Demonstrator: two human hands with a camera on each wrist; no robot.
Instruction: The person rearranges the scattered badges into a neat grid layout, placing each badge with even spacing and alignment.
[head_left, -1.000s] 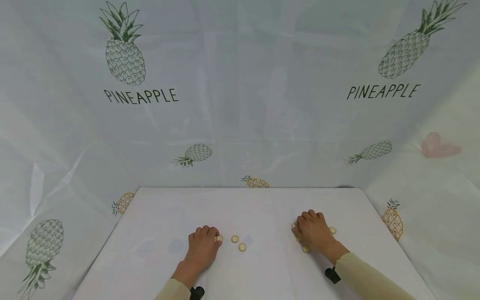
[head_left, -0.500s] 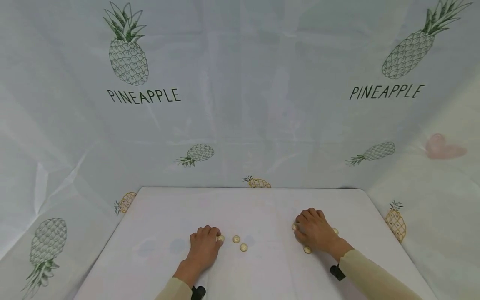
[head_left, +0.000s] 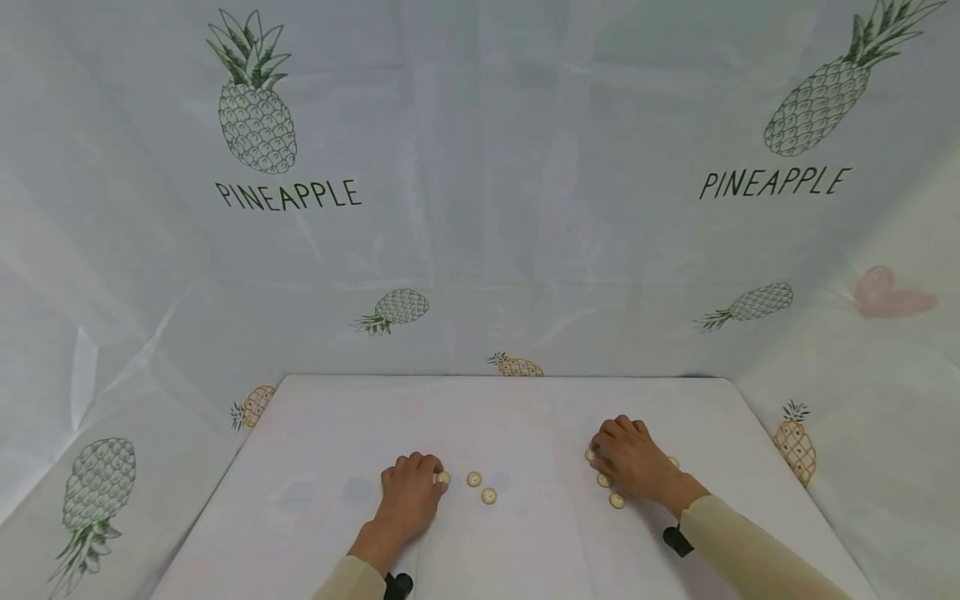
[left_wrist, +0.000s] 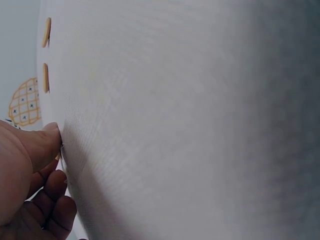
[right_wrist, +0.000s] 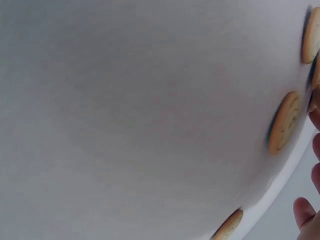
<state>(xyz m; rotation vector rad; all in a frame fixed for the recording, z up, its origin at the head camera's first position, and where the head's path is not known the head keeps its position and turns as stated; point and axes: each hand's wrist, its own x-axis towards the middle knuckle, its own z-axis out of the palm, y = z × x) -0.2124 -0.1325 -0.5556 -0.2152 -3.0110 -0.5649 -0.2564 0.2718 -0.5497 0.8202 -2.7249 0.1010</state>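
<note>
In the head view my left hand (head_left: pixel 409 493) pinches a small pale round disc (head_left: pixel 442 477) between thumb and fingers at the white tabletop. The left wrist view shows the thumb (left_wrist: pixel 45 142) at the surface, the disc mostly hidden. Two similar discs, one nearer (head_left: pixel 489 496) and one farther (head_left: pixel 474 479), lie to its right. Further right, my right hand (head_left: pixel 633 454) has its curled fingers at another disc (head_left: pixel 590 454). Beside its thumb lies a disc (head_left: pixel 603 480), with one more (head_left: pixel 617 501) nearer me. The discs carry dark markings, as the right wrist view's disc (right_wrist: pixel 285 122) shows.
A further disc (head_left: pixel 673 462) peeks out right of the right hand. The white tabletop (head_left: pixel 525 550) meets a pale cloth backdrop (head_left: pixel 495 208) printed with pineapples at its back and sides. Dark wrist cameras (head_left: pixel 678 542) hang under the sleeves.
The right thumb has shifted off the disc beside it, so that disc shows fully. The left hand stays on its disc. The whole head view drifts slightly.
</note>
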